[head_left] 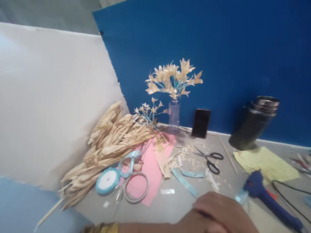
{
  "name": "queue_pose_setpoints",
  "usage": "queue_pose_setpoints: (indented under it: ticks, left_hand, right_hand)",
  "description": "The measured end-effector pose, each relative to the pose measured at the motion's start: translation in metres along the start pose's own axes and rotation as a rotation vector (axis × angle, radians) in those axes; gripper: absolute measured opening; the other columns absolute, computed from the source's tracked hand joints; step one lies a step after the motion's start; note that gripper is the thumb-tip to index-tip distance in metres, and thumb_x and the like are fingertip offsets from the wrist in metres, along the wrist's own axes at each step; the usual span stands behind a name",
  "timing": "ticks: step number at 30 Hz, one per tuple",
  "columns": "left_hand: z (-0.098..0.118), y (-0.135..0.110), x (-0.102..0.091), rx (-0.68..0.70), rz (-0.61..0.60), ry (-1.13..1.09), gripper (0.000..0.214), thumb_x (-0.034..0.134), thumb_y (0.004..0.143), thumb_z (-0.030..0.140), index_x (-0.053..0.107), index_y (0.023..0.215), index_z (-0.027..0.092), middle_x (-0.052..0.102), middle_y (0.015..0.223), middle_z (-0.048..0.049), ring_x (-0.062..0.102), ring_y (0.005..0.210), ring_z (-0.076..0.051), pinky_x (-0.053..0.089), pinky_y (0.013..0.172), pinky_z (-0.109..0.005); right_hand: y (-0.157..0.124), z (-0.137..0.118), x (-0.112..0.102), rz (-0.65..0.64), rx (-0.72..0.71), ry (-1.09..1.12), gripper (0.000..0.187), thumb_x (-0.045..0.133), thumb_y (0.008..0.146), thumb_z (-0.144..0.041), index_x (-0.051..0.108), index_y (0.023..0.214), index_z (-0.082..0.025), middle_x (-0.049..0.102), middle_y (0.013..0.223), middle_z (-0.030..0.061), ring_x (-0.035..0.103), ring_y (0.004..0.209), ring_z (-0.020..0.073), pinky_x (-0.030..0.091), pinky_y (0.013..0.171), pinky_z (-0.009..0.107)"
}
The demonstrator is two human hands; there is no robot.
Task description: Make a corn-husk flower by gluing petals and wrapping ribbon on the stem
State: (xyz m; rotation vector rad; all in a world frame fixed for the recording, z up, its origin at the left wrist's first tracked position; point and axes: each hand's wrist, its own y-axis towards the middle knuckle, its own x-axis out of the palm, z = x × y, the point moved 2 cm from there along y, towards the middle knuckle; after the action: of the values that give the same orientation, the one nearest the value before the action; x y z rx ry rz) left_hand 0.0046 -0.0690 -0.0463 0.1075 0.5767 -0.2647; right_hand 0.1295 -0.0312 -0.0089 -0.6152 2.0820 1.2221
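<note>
My left hand (192, 226) and my right hand (228, 211) lie together at the bottom of the head view. My right hand is folded over my left hand, its fingers pressed together and closed. The fingers of my left hand are mostly hidden, and the lower frame edge cuts off both hands. Just beyond them are light blue ribbon pieces (184, 182) and white scraps (212, 180). A dark blue glue gun (272, 204) lies to the right of my right hand. Black-handled scissors (209, 157) rest farther back, blades half apart.
Dried corn husks (111, 138) lie at left, near a blue ribbon spool (107, 181), a tape roll (146, 194) and pink paper (153, 166). Behind stand husk flowers (174, 78) in a clear vase (174, 116), a phone (200, 123) and a dark flask (252, 125). Yellow paper (266, 161) lies right.
</note>
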Motion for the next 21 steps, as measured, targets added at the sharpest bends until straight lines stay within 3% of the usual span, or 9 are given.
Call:
queue_pose_setpoints:
  ticks: [3,5,6,8,10,12,16,18,21]
  left_hand:
    - [0.010,0.007,-0.022,0.139,-0.025,-0.211,0.033,0.057,0.092,0.041,0.071,0.114,0.021,0.073,0.074,-0.0060,0.070,0.068,-0.017,0.054,0.064,-0.025]
    - [0.020,0.006,-0.047,0.186,0.006,-0.344,0.044,0.054,0.092,0.050,0.069,0.113,0.014,0.061,0.056,-0.0018,0.058,0.048,-0.013,0.046,0.050,-0.022]
    - [0.024,0.003,-0.061,0.163,0.039,-0.324,0.040,0.058,0.090,0.052,0.071,0.100,0.015,0.053,0.050,0.0020,0.050,0.043,-0.010,0.040,0.047,-0.021]
    - [0.029,-0.004,-0.089,0.039,0.018,-0.321,0.032,0.074,0.080,0.045,0.068,0.095,0.018,0.050,0.050,0.0062,0.046,0.044,-0.009,0.037,0.047,-0.019]
    - [0.029,-0.012,-0.114,-0.042,0.074,-0.242,0.012,0.069,0.084,0.029,0.066,0.085,0.018,0.063,0.062,0.0020,0.056,0.055,-0.010,0.042,0.055,-0.019]
    - [0.023,-0.019,-0.132,-0.107,0.122,-0.172,0.009,0.064,0.084,0.021,0.065,0.075,0.018,0.067,0.065,0.0006,0.059,0.056,-0.011,0.043,0.056,-0.019]
    - [0.006,-0.028,-0.143,-0.075,0.151,0.031,0.024,0.061,0.088,0.026,0.067,0.066,0.020,0.063,0.054,0.0014,0.057,0.053,-0.012,0.045,0.061,-0.023]
    - [-0.001,-0.034,-0.140,-0.038,0.173,0.076,0.027,0.057,0.091,0.028,0.065,0.066,0.021,0.064,0.057,0.0005,0.058,0.055,-0.013,0.045,0.063,-0.024]
    - [-0.011,-0.043,-0.128,-0.101,0.260,-0.003,0.030,0.045,0.097,0.035,0.059,0.074,0.021,0.066,0.067,-0.0011,0.058,0.060,-0.014,0.043,0.059,-0.023]
  right_hand:
    - [-0.018,0.037,-0.009,0.110,0.301,0.004,0.042,0.031,0.106,-0.037,0.071,0.096,-0.027,0.079,0.081,0.0023,0.076,0.071,0.0186,0.059,0.061,0.024]
    - [-0.026,0.055,-0.008,0.154,0.436,-0.044,0.027,0.048,0.100,-0.040,0.071,0.093,-0.026,0.079,0.082,0.0032,0.076,0.070,0.0205,0.059,0.059,0.024]
    - [-0.027,0.059,-0.006,0.158,0.448,-0.054,0.023,0.054,0.096,-0.042,0.070,0.090,-0.025,0.078,0.079,0.0028,0.075,0.066,0.0203,0.058,0.054,0.023]
    - [-0.024,0.060,-0.001,0.122,0.424,-0.040,0.021,0.059,0.093,-0.043,0.067,0.082,-0.026,0.074,0.069,0.0000,0.071,0.055,0.0176,0.054,0.048,0.022]
    - [-0.019,0.054,0.003,0.057,0.367,0.004,0.025,0.055,0.095,-0.040,0.062,0.075,-0.027,0.069,0.062,-0.0026,0.066,0.049,0.0146,0.052,0.046,0.020]
    - [-0.014,0.048,0.005,0.014,0.328,0.033,0.027,0.049,0.098,-0.035,0.060,0.074,-0.027,0.067,0.062,-0.0035,0.065,0.048,0.0132,0.052,0.048,0.019]
    - [-0.015,0.041,0.006,0.010,0.280,-0.020,0.030,0.041,0.101,-0.028,0.060,0.079,-0.027,0.067,0.065,-0.0028,0.066,0.053,0.0139,0.050,0.051,0.021]
    - [-0.017,0.039,0.008,0.025,0.242,-0.110,0.034,0.038,0.103,-0.026,0.056,0.074,-0.026,0.063,0.059,-0.0032,0.062,0.048,0.0135,0.045,0.049,0.023]
    - [-0.016,0.030,0.010,0.043,0.096,-0.236,0.044,0.034,0.105,-0.029,0.050,0.064,-0.025,0.056,0.052,-0.0033,0.054,0.041,0.0131,0.034,0.044,0.027]
